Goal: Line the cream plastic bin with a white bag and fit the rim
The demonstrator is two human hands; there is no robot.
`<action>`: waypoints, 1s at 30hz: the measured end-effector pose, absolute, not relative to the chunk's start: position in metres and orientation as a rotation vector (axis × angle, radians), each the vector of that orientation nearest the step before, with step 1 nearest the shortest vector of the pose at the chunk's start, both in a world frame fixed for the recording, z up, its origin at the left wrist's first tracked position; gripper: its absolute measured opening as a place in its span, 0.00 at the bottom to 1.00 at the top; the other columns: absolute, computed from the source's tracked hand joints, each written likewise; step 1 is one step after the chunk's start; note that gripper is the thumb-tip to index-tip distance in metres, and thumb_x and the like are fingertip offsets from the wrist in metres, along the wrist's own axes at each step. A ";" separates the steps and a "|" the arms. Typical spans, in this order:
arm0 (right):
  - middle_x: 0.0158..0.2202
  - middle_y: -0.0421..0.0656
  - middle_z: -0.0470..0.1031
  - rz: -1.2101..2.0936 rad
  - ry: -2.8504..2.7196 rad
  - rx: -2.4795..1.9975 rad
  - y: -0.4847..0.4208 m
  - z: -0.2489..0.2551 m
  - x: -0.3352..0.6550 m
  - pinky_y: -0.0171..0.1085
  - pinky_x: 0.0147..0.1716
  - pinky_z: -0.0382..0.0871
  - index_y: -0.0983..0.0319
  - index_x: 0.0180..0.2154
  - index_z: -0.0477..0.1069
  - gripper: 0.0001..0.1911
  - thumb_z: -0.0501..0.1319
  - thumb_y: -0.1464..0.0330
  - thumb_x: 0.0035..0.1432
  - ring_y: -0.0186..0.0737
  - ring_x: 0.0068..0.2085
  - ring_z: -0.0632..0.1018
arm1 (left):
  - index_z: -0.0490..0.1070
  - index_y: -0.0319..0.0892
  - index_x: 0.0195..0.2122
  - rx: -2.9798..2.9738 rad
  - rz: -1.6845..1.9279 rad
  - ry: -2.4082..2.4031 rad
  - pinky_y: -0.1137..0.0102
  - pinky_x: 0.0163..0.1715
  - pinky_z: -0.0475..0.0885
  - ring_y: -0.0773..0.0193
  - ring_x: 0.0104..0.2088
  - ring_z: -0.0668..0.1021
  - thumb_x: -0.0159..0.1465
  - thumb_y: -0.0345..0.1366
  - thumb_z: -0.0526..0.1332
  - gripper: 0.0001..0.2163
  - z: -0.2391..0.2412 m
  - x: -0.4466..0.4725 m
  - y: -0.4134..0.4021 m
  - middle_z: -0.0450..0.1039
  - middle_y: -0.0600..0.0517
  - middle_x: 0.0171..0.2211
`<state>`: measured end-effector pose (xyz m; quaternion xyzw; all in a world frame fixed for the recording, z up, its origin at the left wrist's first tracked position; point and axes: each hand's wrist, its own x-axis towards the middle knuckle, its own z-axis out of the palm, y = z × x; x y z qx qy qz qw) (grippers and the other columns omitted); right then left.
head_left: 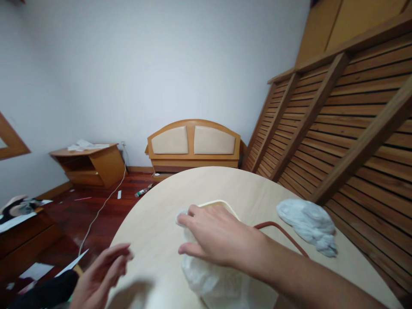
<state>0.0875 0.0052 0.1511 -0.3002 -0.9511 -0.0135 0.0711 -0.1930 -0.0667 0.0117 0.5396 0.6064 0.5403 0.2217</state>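
Note:
My right hand [215, 236] lies on a crumpled white plastic bag [212, 279] that covers a cream-coloured object [219, 204] on the round light wooden table [154, 223]. Its fingers are curled round a bunched bit of the bag. My left hand [99, 274] hovers at the table's left edge, blurred, fingers stretched out and holding nothing. A reddish-brown cord [280, 229] runs from under my right wrist toward the right.
A crumpled grey-white bag [305, 223] lies on the table's right side, close to a slatted wooden bed frame [337, 128] leaning against the wall. A headboard [193, 143], a low cabinet [90, 165], a white cable [103, 206] and paper scraps occupy the red wooden floor.

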 end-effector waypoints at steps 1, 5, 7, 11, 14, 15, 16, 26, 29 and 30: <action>0.43 0.49 0.78 -0.063 -2.870 -0.876 0.002 0.150 0.087 0.42 0.33 0.72 0.61 0.48 0.73 0.19 0.65 0.56 0.61 0.51 0.38 0.81 | 0.72 0.45 0.53 1.572 1.426 1.601 0.69 0.29 0.77 0.57 0.39 0.80 0.64 0.50 0.63 0.20 0.016 -0.186 -0.053 0.76 0.44 0.51; 0.43 0.46 0.78 -0.096 -2.881 -0.738 -0.006 0.141 0.087 0.40 0.36 0.72 0.59 0.49 0.73 0.11 0.59 0.72 0.66 0.46 0.39 0.80 | 0.59 0.52 0.67 1.919 1.105 1.157 0.61 0.50 0.75 0.51 0.61 0.70 0.65 0.45 0.63 0.29 0.039 -0.149 0.009 0.56 0.42 0.69; 0.43 0.45 0.78 -0.069 -2.876 -0.704 -0.009 0.135 0.090 0.41 0.38 0.72 0.59 0.47 0.73 0.13 0.56 0.76 0.65 0.45 0.40 0.80 | 0.61 0.49 0.66 1.985 0.964 1.037 0.57 0.58 0.69 0.50 0.62 0.69 0.61 0.44 0.67 0.32 0.046 -0.134 0.031 0.62 0.41 0.66; 0.48 0.47 0.74 -0.072 -2.757 -0.878 -0.010 0.122 0.100 0.41 0.35 0.73 0.60 0.49 0.69 0.19 0.54 0.81 0.60 0.45 0.39 0.79 | 0.75 0.42 0.50 2.022 0.857 1.022 0.60 0.54 0.71 0.52 0.49 0.77 0.62 0.45 0.65 0.18 0.047 -0.122 0.045 0.77 0.43 0.50; 0.45 0.46 0.73 -0.130 -2.688 -1.088 -0.001 0.115 0.107 0.39 0.31 0.71 0.61 0.47 0.67 0.22 0.53 0.85 0.54 0.44 0.36 0.79 | 0.77 0.40 0.41 2.024 0.861 1.072 0.64 0.47 0.72 0.56 0.42 0.77 0.66 0.46 0.60 0.15 0.043 -0.119 0.035 0.78 0.46 0.40; 0.44 0.45 0.73 -0.162 -2.680 -1.135 0.004 0.113 0.109 0.39 0.30 0.71 0.61 0.46 0.68 0.21 0.53 0.85 0.54 0.44 0.36 0.79 | 0.76 0.40 0.41 2.006 0.852 1.087 0.65 0.46 0.71 0.56 0.41 0.76 0.67 0.47 0.59 0.15 0.042 -0.118 0.028 0.78 0.47 0.39; 0.43 0.45 0.74 -0.205 -2.672 -1.167 0.011 0.113 0.110 0.39 0.30 0.70 0.61 0.44 0.68 0.20 0.53 0.85 0.54 0.44 0.35 0.79 | 0.76 0.40 0.42 1.969 0.829 1.090 0.66 0.45 0.71 0.57 0.41 0.76 0.67 0.47 0.59 0.15 0.042 -0.116 0.021 0.78 0.47 0.39; 0.43 0.44 0.80 -0.298 -2.467 -1.271 0.046 0.129 0.140 0.37 0.36 0.68 0.59 0.43 0.71 0.10 0.61 0.74 0.59 0.46 0.44 0.80 | 0.74 0.43 0.47 1.369 1.033 0.873 0.71 0.39 0.73 0.62 0.38 0.77 0.57 0.48 0.71 0.21 0.075 -0.096 -0.021 0.76 0.49 0.39; 0.38 0.43 0.82 -0.276 -2.409 -1.374 0.043 0.146 0.161 0.39 0.35 0.66 0.58 0.43 0.73 0.09 0.62 0.69 0.60 0.48 0.40 0.81 | 0.74 0.41 0.40 1.160 1.279 1.019 0.76 0.25 0.69 0.67 0.27 0.75 0.54 0.44 0.73 0.17 0.097 -0.096 -0.007 0.75 0.52 0.31; 0.36 0.44 0.82 -0.291 -2.431 -1.392 0.044 0.152 0.169 0.39 0.36 0.66 0.59 0.41 0.74 0.07 0.62 0.67 0.59 0.49 0.39 0.81 | 0.75 0.40 0.39 1.097 1.349 1.033 0.76 0.23 0.69 0.67 0.25 0.75 0.51 0.43 0.74 0.18 0.106 -0.096 -0.001 0.75 0.53 0.29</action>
